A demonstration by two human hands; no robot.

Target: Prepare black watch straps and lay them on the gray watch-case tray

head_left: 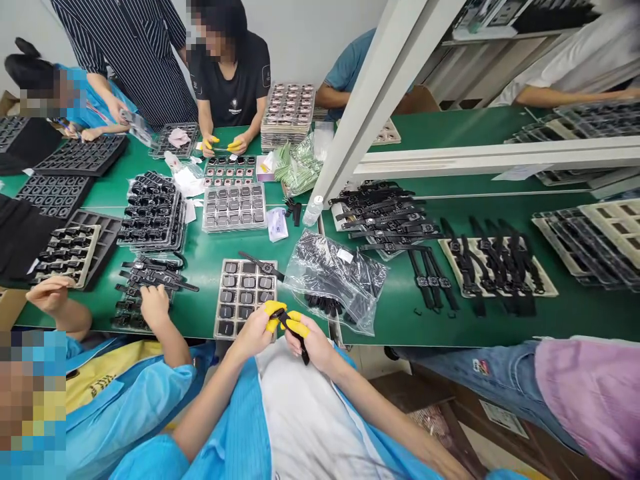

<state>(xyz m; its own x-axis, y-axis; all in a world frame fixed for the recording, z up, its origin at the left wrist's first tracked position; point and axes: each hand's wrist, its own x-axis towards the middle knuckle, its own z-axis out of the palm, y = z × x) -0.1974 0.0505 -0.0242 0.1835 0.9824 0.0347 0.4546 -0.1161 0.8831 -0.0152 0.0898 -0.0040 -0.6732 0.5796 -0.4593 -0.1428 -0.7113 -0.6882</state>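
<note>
Close to my body, at the table's front edge, both my hands hold one black watch with a strap (303, 352). My left hand (257, 328), with yellow finger covers, pinches its upper left end. The fingers of my right hand (310, 340), also in yellow covers, are wrapped round the strap, whose end hangs below them. Just beyond my left hand lies a tray of dark square watch pieces (246, 293), with a strapped watch (267, 267) across its top right. A clear plastic bag of black straps (340, 273) lies beyond my right hand.
Green table (295, 250) spans the view. A white post (367, 100) rises past a small bottle (313, 211). Strapped watches are piled on the right (385, 217) and left (150, 213). A co-worker's hand (155, 307) reaches over watches at the left. More people sit across the table.
</note>
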